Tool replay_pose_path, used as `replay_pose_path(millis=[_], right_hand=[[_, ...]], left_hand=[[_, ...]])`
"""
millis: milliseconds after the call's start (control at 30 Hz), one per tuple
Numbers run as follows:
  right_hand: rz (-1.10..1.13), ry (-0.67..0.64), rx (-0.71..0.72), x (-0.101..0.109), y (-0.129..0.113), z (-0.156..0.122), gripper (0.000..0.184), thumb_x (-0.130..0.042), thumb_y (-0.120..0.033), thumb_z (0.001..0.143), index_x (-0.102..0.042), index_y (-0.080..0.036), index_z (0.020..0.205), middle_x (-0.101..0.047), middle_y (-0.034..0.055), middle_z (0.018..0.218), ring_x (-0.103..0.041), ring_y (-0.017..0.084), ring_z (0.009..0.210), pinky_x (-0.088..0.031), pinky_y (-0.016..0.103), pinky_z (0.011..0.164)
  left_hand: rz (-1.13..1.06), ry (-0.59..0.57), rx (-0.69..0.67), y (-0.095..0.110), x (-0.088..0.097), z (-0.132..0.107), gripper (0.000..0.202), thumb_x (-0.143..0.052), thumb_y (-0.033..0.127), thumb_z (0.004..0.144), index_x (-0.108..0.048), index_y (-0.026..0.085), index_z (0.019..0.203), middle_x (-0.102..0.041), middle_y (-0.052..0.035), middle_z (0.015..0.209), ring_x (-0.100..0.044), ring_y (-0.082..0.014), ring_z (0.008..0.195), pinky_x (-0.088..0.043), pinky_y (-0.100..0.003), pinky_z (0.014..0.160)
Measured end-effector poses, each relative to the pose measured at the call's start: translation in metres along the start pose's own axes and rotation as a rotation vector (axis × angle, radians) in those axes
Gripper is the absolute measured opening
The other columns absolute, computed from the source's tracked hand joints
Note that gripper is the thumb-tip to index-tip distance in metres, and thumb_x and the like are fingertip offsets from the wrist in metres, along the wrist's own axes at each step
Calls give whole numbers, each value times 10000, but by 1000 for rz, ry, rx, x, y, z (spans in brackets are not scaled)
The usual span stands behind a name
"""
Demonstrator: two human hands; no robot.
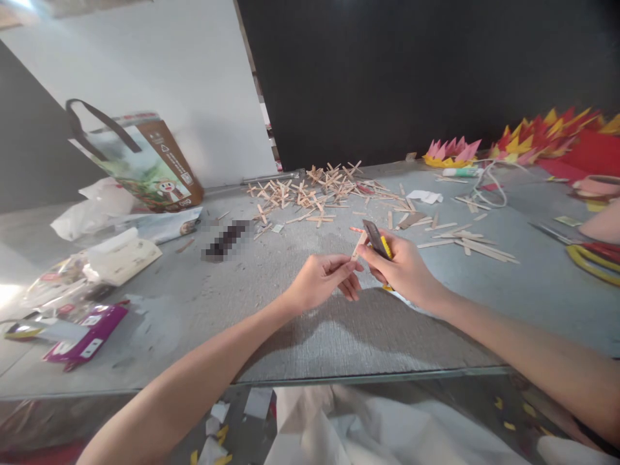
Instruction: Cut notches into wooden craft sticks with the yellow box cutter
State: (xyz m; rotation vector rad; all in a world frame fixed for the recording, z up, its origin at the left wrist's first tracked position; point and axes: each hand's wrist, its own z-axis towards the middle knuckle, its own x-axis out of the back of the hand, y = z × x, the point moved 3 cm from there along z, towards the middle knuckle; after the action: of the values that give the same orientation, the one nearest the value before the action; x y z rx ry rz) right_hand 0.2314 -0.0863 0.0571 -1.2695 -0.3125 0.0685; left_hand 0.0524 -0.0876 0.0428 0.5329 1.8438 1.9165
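My left hand (pixel 325 279) pinches the lower end of a short wooden craft stick (pixel 359 246) between thumb and fingertips, just above the table. In my right hand (pixel 404 268) lies a black-and-yellow utility knife (pixel 376 238), the fingers wrapped round it. My right thumb tip is close against the stick's side; whether it presses on it I cannot tell. The knife's blade edge does not show clearly. Behind both hands spreads a heap of crossed craft sticks (pixel 300 197). More loose sticks (pixel 479 245) lie to the right of the hands.
A carrier bag (pixel 150 161) stands at the back left, near plastic packets and a purple packet (pixel 90 336). Scissors with yellow handles (pixel 593 261) lie at the right, below red and yellow paper pieces (pixel 547 139) and a white cord (pixel 487 184). The table's front edge (pixel 378 376) is near me.
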Motion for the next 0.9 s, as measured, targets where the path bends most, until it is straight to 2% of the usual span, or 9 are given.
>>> replay_pose_path(millis=[133,333,700,900], right_hand=[[48,-2,-15,-2,2,-5,324,-532,-606,1037,-464,-294,1098,-462,-105,641,-391,99,411,-305,240,392],[-248,-79,52,-3,-1,-8,326,-432,-537,1092,-463,-260,923,-531,-75,597,-486,113,441,-379,263,487],[-368,-120,69,-6,-3,-9,332,-420,-511,1095,-426,-263,874,-513,-66,611,-443,123,471,-334,277,517],[-364,-168,65,-7,-4,-8,354,-414,-506,1099,-409,-260,845,-494,-72,589,-444,120,475,-335,273,529]], left_hand=[[61,165,-94,0,3,1,448,-677,590,949,-705,144,984,-732,-52,732,-738,-177,602,-614,-299,608],[76,268,-177,3,9,0,417,-672,562,962,-702,148,993,-742,-55,742,-738,-176,596,-621,-302,609],[96,264,-204,3,10,0,415,-657,566,971,-703,153,975,-741,-52,727,-725,-174,590,-613,-307,601],[101,233,-204,7,8,-1,418,-658,551,975,-674,155,841,-744,-64,736,-723,-166,596,-614,-300,607]])
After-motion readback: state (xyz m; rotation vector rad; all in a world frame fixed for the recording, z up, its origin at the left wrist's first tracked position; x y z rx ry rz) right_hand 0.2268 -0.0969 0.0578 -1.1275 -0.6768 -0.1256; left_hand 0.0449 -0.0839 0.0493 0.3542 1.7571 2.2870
